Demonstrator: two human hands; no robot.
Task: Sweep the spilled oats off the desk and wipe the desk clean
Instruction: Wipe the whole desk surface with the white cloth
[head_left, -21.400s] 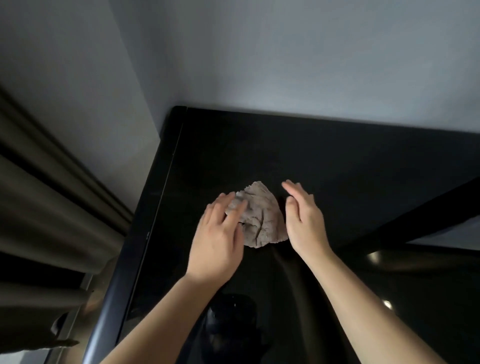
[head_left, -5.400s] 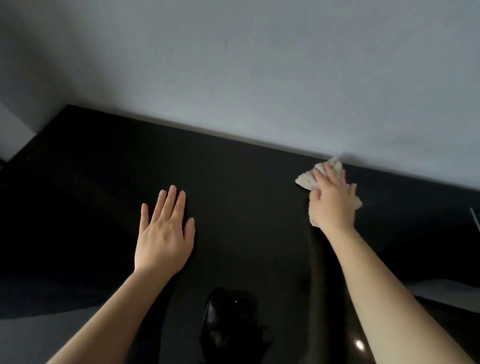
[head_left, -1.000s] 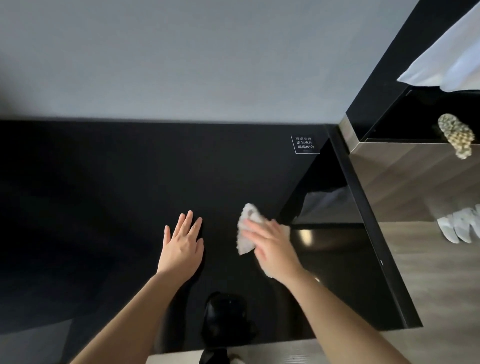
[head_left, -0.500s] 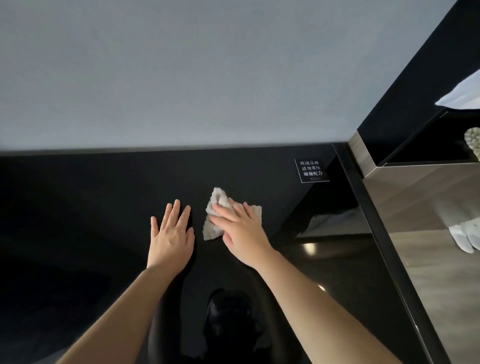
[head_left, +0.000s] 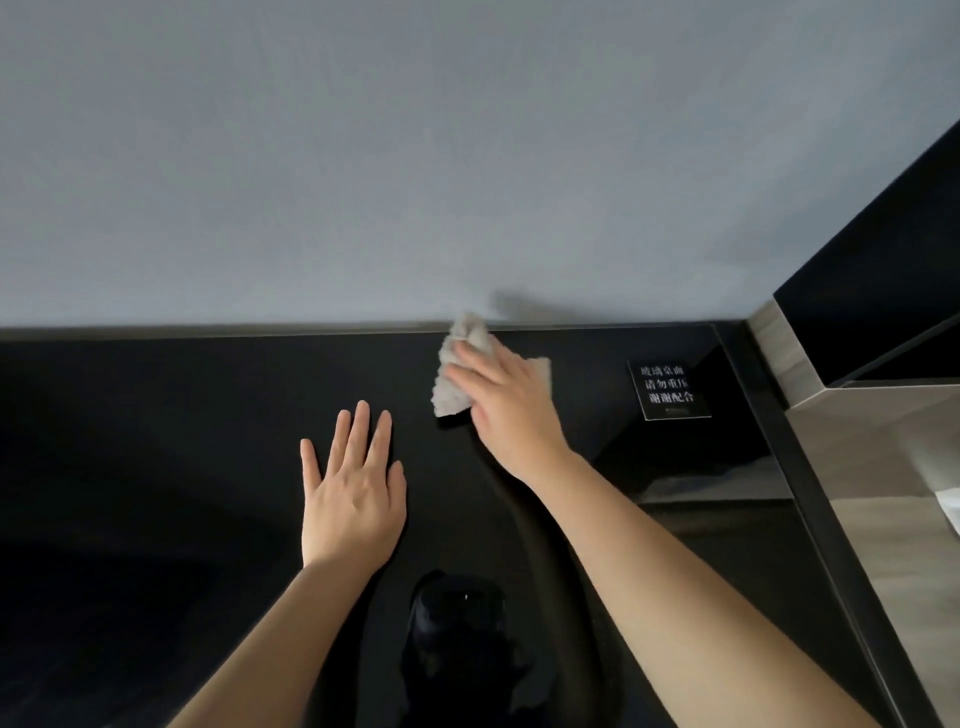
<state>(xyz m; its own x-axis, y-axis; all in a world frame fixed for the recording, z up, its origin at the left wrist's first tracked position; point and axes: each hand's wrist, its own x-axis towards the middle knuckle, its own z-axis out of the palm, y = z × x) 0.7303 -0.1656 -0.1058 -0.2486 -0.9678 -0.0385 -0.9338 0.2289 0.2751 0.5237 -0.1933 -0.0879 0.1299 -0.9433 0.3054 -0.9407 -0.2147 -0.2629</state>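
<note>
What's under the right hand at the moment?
A crumpled pale cloth, pressed onto the black desk near its back edge; its ends stick out past the right hand. Whatever lies beneath the cloth itself is hidden.

- black glossy desk (head_left: 156, 441), back edge right up against the grey wall (super reflective top)
- crumpled pale cloth (head_left: 451, 387) at the back edge, right hand (head_left: 506, 410) pressing flat on it
- left hand (head_left: 353, 499) palm down, near the cloth
- little black sign (head_left: 667, 389) with white characters, near the back right corner
</note>
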